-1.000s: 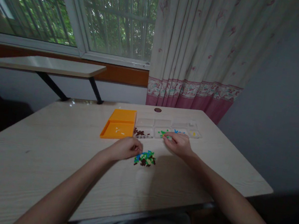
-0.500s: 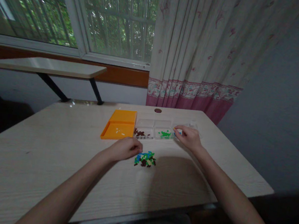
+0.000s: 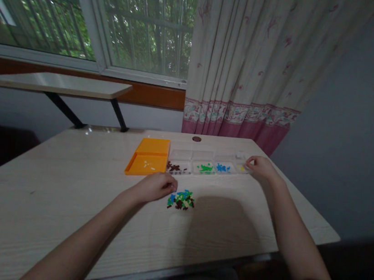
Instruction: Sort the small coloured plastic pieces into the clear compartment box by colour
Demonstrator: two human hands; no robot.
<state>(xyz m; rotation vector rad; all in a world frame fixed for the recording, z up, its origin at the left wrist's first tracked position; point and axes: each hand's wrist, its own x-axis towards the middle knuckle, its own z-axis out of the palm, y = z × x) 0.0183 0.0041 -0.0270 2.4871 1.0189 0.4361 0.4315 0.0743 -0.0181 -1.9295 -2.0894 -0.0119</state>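
My left hand (image 3: 157, 185) rests on the table with its fingers curled closed, at the left edge of a mixed pile of small plastic pieces (image 3: 182, 200) in blue, green, brown and pale yellow. Whatever its fingers may hold is hidden. Over the right end of a clear compartment tray (image 3: 202, 173) is my right hand (image 3: 262, 167), fingertips pinched together beside a few yellow pieces (image 3: 241, 168). Anything in that pinch is too small to make out. Other compartments hold brown pieces (image 3: 174, 167), green pieces (image 3: 206, 167) and blue pieces (image 3: 223, 168).
An open orange case (image 3: 153, 147) with several whitish pieces (image 3: 149, 166) stands left of the tray. A raised shelf (image 3: 60, 83) on black legs is at the back left. Behind the table (image 3: 62, 197) are a window and a curtain (image 3: 237, 73).
My right hand has moved right, from above the blue pieces to the yellow compartment, and the blue pieces now show. My left hand has stayed by the pile.
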